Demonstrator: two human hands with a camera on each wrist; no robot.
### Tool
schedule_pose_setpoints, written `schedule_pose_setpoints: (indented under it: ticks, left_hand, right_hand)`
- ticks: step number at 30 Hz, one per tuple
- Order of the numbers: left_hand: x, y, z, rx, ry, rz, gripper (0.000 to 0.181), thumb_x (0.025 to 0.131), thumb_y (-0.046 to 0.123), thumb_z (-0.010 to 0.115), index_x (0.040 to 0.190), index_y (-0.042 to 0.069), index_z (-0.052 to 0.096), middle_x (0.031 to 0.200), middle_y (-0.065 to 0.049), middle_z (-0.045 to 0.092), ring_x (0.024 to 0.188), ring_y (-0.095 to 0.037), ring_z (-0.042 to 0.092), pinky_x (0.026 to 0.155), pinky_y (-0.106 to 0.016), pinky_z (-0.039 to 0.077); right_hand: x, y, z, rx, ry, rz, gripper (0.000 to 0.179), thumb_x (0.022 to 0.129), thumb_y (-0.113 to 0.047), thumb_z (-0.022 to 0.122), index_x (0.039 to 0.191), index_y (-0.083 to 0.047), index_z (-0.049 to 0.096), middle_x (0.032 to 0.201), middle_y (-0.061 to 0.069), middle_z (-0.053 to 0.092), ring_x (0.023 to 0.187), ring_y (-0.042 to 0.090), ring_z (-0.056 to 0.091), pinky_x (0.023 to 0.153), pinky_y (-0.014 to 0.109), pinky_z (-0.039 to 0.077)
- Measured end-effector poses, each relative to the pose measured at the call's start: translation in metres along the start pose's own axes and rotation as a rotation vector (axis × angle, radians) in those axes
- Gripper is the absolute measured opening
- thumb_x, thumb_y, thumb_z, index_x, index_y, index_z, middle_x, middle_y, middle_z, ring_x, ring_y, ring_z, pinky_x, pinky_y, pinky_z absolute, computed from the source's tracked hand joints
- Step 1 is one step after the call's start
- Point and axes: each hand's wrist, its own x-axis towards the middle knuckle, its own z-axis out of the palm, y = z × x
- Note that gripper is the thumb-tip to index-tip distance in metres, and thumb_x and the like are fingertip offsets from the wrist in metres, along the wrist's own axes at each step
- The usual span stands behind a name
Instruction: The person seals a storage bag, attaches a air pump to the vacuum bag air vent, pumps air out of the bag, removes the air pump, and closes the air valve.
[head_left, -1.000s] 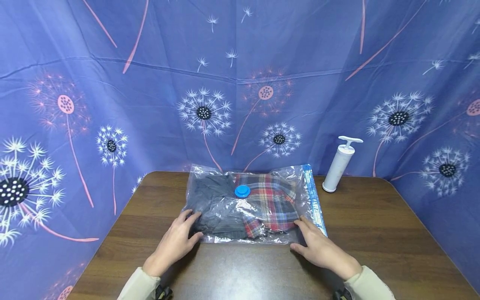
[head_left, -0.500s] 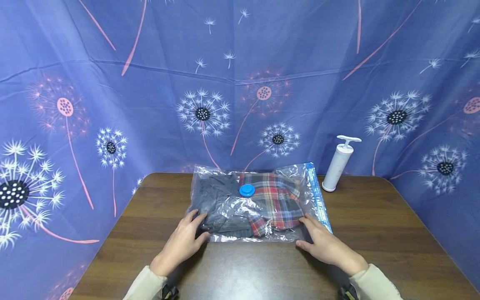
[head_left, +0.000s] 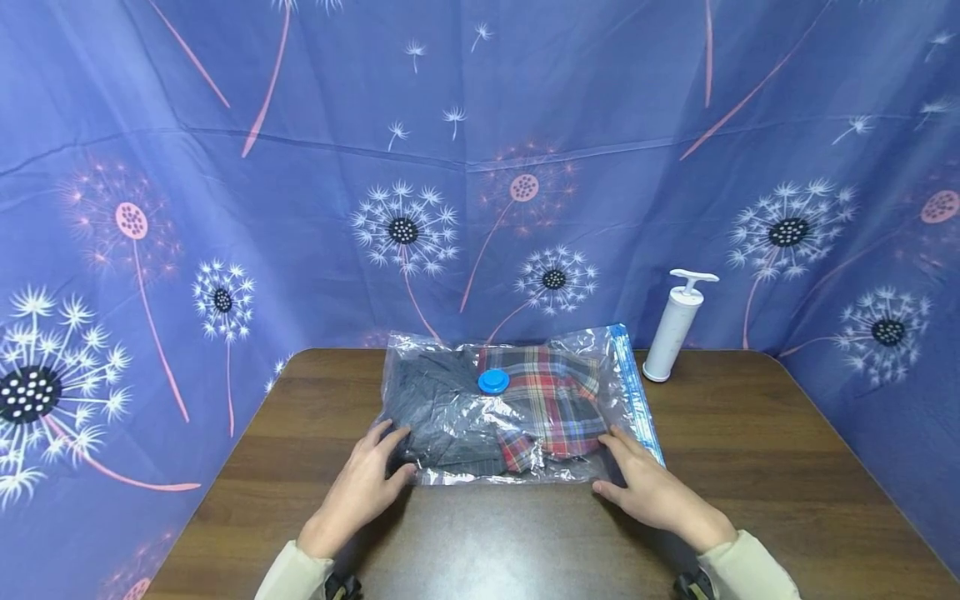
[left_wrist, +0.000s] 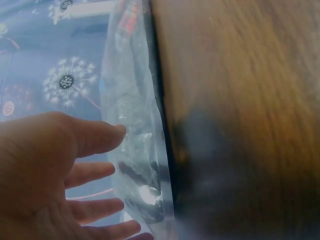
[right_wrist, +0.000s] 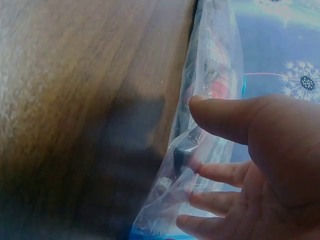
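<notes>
A clear vacuum storage bag lies flat on the table, with a blue round valve on top. Through its plastic show a dark grey garment on the left and a red plaid garment on the right. My left hand rests at the bag's near left corner, fingers spread and thumb by the front edge. At the near right corner, my right hand touches the bag with loosely extended fingers. Both wrist views show the fingers apart along the plastic edge.
A white hand pump stands upright behind the bag's right end, its T-handle up. The bag's blue zip strip runs down that side. The brown wooden table meets a blue dandelion-print cloth at the back and sides.
Both hands and the bag have shifted slightly to the right since a second ago. Over the last half second they stay nearly still. The pump stands where it was.
</notes>
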Motion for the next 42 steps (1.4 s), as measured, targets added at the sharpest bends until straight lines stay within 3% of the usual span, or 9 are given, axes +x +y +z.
schedule_pose_setpoints:
  ticks: [4, 8, 12, 16, 21, 26, 30, 33, 42]
  left_hand:
    - [-0.002, 0.004, -0.006, -0.001, -0.003, -0.009, 0.055, 0.087, 0.021, 0.082, 0.136, 0.003, 0.064, 0.145, -0.030, 0.054, 0.129, -0.052, 0.055, 0.105, -0.063, 0.049]
    - [0.007, 0.013, -0.012, 0.012, -0.035, -0.020, 0.069, 0.085, 0.030, 0.085, 0.143, 0.004, 0.059, 0.149, -0.028, 0.051, 0.134, -0.051, 0.052, 0.105, -0.063, 0.049]
    - [0.027, 0.024, -0.020, 0.027, -0.054, 0.010, 0.083, 0.080, 0.044, 0.087, 0.149, 0.009, 0.054, 0.152, -0.025, 0.049, 0.137, -0.048, 0.050, 0.105, -0.065, 0.048]
    - [0.055, 0.036, -0.023, 0.040, -0.074, 0.041, 0.086, 0.080, 0.052, 0.085, 0.150, 0.012, 0.053, 0.153, -0.023, 0.049, 0.139, -0.047, 0.048, 0.105, -0.067, 0.047]
    - [0.084, 0.044, -0.018, 0.080, -0.152, 0.010, 0.089, 0.080, 0.056, 0.083, 0.152, 0.014, 0.051, 0.157, -0.023, 0.045, 0.143, -0.047, 0.045, 0.105, -0.070, 0.045]
    - [0.102, 0.042, -0.005, 0.109, -0.216, -0.049, 0.094, 0.080, 0.062, 0.080, 0.154, 0.014, 0.048, 0.159, -0.022, 0.042, 0.144, -0.047, 0.041, 0.106, -0.072, 0.043]
    - [0.107, 0.039, 0.006, 0.100, -0.276, -0.124, 0.096, 0.081, 0.065, 0.077, 0.156, 0.015, 0.045, 0.162, -0.024, 0.036, 0.148, -0.050, 0.034, 0.111, -0.073, 0.038]
    - [0.106, 0.037, 0.014, 0.100, -0.313, -0.162, 0.095, 0.083, 0.066, 0.075, 0.158, 0.016, 0.042, 0.164, -0.025, 0.032, 0.150, -0.051, 0.029, 0.114, -0.074, 0.033]
    - [0.098, 0.041, 0.018, 0.068, -0.335, -0.148, 0.094, 0.085, 0.064, 0.074, 0.158, 0.015, 0.041, 0.164, -0.026, 0.031, 0.150, -0.054, 0.027, 0.113, -0.076, 0.030]
  right_hand:
    - [0.002, -0.002, 0.000, 0.011, -0.011, 0.003, 0.071, 0.094, -0.030, 0.075, 0.146, 0.010, 0.046, 0.155, 0.042, 0.033, 0.142, 0.059, 0.037, 0.110, 0.072, 0.037]
    - [0.005, -0.008, -0.005, 0.029, 0.005, 0.005, 0.069, 0.094, -0.029, 0.075, 0.142, 0.012, 0.049, 0.149, 0.044, 0.039, 0.138, 0.060, 0.042, 0.109, 0.070, 0.040]
    - [0.012, -0.019, -0.011, 0.047, 0.036, -0.011, 0.065, 0.095, -0.027, 0.074, 0.142, 0.011, 0.050, 0.146, 0.041, 0.046, 0.135, 0.058, 0.046, 0.108, 0.070, 0.041]
    - [0.020, -0.026, -0.013, 0.043, 0.050, -0.025, 0.065, 0.095, -0.026, 0.074, 0.144, 0.009, 0.049, 0.148, 0.040, 0.045, 0.138, 0.058, 0.043, 0.107, 0.072, 0.040]
    - [0.030, -0.030, -0.010, 0.020, 0.047, -0.002, 0.068, 0.095, -0.028, 0.074, 0.146, 0.008, 0.046, 0.149, 0.041, 0.042, 0.140, 0.059, 0.040, 0.109, 0.073, 0.038]
    - [0.043, -0.032, -0.008, 0.015, 0.088, 0.004, 0.072, 0.094, -0.031, 0.076, 0.147, 0.007, 0.046, 0.148, 0.041, 0.042, 0.136, 0.059, 0.043, 0.106, 0.072, 0.041]
    - [0.055, -0.030, -0.007, 0.012, 0.115, -0.021, 0.075, 0.093, -0.032, 0.077, 0.148, 0.007, 0.045, 0.154, 0.042, 0.033, 0.141, 0.061, 0.035, 0.108, 0.074, 0.037]
    - [0.062, -0.027, -0.005, 0.003, 0.090, -0.035, 0.076, 0.095, -0.034, 0.075, 0.150, 0.007, 0.044, 0.156, 0.042, 0.031, 0.141, 0.062, 0.034, 0.110, 0.075, 0.035]
    - [0.053, -0.021, -0.002, 0.007, 0.063, -0.040, 0.074, 0.095, -0.033, 0.075, 0.149, 0.007, 0.045, 0.158, 0.041, 0.028, 0.141, 0.061, 0.035, 0.109, 0.075, 0.036]
